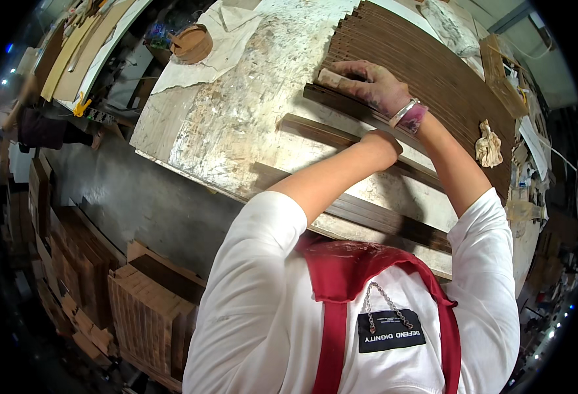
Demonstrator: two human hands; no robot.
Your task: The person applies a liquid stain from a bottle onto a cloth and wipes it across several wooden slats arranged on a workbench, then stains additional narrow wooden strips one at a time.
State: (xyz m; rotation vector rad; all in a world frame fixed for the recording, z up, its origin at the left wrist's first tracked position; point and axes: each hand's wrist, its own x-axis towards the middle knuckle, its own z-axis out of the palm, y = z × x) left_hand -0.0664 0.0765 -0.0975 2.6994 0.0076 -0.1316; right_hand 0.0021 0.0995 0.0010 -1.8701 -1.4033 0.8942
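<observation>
My right hand [371, 85], stained purple and wearing a bracelet, is closed over a dark wooden strip [331, 98] at the near edge of a row of strips. A tan covering shows on one of its fingers. Nearer to me, my left hand [382, 148] is curled down over another wooden strip [318, 129]; its fingers are mostly hidden, and what they hold cannot be made out. Closer still, more brown strips [381, 215] lie along the table's front. Beyond my right hand, many dark strips [427, 62] lie side by side.
The paint-spotted table [203, 131] carries a round brown bowl [191, 44] on paper, at far left. A crumpled cloth [488, 144] lies on the strips at right. Stacked wooden pieces [147, 315] stand on the floor at lower left. Another person [36, 121] is at far left.
</observation>
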